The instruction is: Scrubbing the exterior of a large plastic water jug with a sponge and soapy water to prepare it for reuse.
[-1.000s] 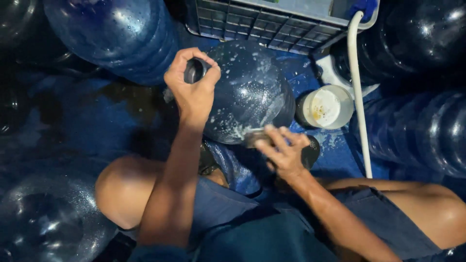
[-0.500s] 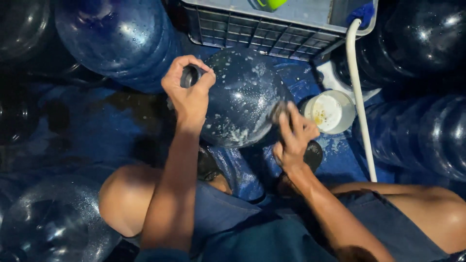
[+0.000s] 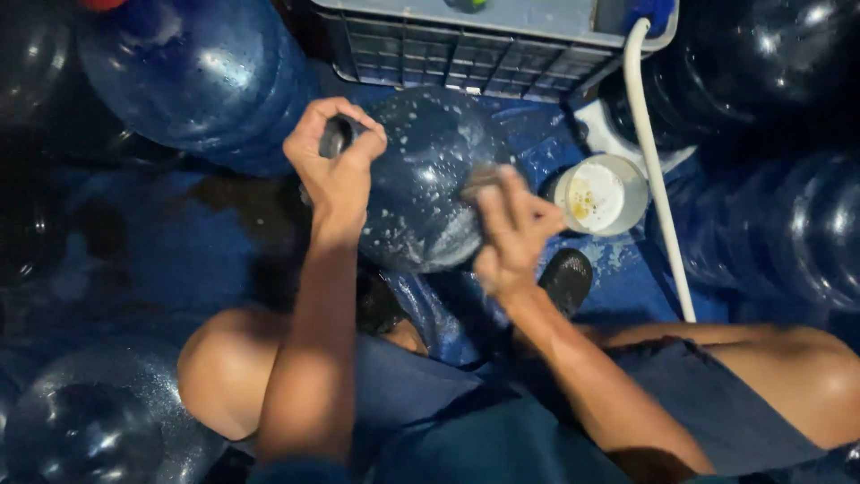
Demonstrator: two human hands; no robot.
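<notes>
Scrubbing step: the left hand (image 3: pixel 333 170) grips the neck of the soapy jug (image 3: pixel 430 184) lying below the crate (image 3: pixel 484 40); the right hand (image 3: pixel 511 229) presses a pad (image 3: pixel 479 177) against its side. Next likely calls for turning the jug.

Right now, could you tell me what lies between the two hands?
In the head view, the soapy blue water jug lies between them: the left hand grips its neck, and the right hand presses a scrubbing pad on its side.
</notes>
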